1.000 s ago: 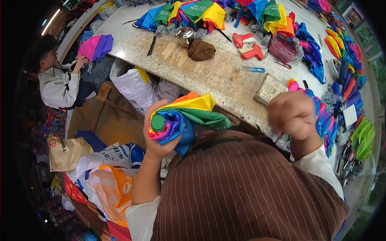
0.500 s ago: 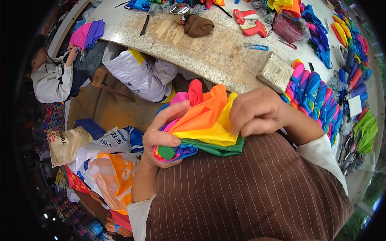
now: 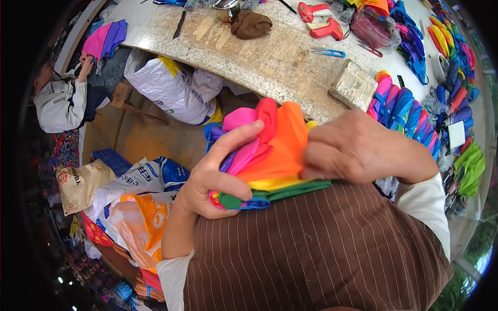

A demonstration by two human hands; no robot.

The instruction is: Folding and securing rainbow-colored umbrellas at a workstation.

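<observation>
Rainbow-coloured folded umbrella [image 3: 267, 155] held close against the chest, above a brown striped apron, below the near edge of the desk [image 3: 270, 57].

Left hand [image 3: 212, 181]: fingers curled shut around the lower end of the umbrella, thumb laid across the pink and purple folds; a green round cap shows just under the fingertips.

Right hand [image 3: 358, 150]: closed over the right side of the fabric, fingertips pressed into the orange and yellow panels (how tightly, cannot tell; the fingertips are partly buried in cloth).

On the desk, well apart from the hands: a wooden block [image 3: 354, 85] near the edge, blue-handled snips [image 3: 328, 52], a red tool [image 3: 321, 20], a brown cloth lump [image 3: 251, 24]. A row of rolled multicoloured umbrellas [image 3: 402, 111] lies just right of the block.

Below the desk: a white sack [image 3: 166, 90]; printed plastic bags [image 3: 129, 202] on the floor at left.

Another person [image 3: 65, 98] in a pale jacket sits far left, holding pink-purple fabric [image 3: 106, 39].
</observation>
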